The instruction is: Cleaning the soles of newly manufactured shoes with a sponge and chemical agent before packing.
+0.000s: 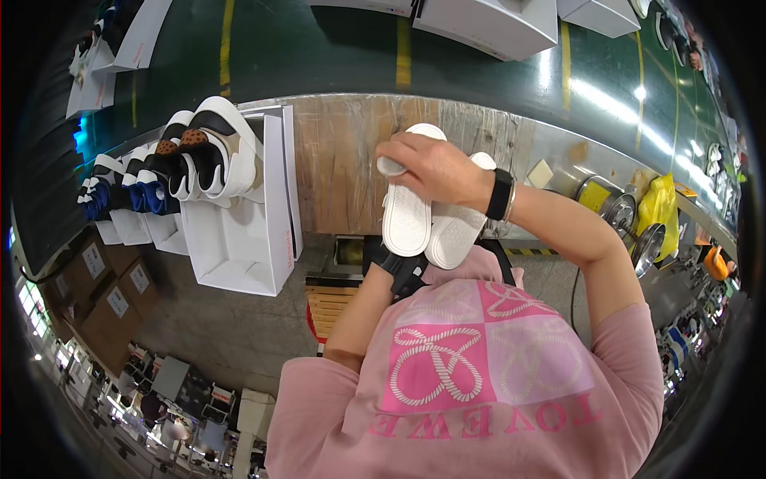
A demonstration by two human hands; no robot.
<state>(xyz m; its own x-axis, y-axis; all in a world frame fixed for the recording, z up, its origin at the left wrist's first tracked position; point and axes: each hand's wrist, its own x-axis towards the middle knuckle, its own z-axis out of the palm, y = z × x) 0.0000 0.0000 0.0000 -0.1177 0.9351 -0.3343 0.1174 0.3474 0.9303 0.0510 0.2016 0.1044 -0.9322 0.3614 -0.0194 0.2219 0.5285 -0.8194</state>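
Observation:
A pair of shoes with white patterned soles turned up, the left shoe (408,219) and the right shoe (456,235), is held over the table's near edge. My left forearm runs underneath them, a black band (399,271) on its wrist; the left hand holds the pair from below, its fingers hidden. Across the left shoe's upper sole lies my right hand (435,166), its fingers curled in. A small pale rounded piece (391,166) shows under these fingertips; what it is, I cannot make out.
Left of the wrapped work table (335,176) stands an open white shoe box (231,247). White, black and tan sneakers (215,152) rest at its far end, with blue and white sneakers (148,188) beyond. Metal reels (614,207) and a yellow bag (658,211) are at right.

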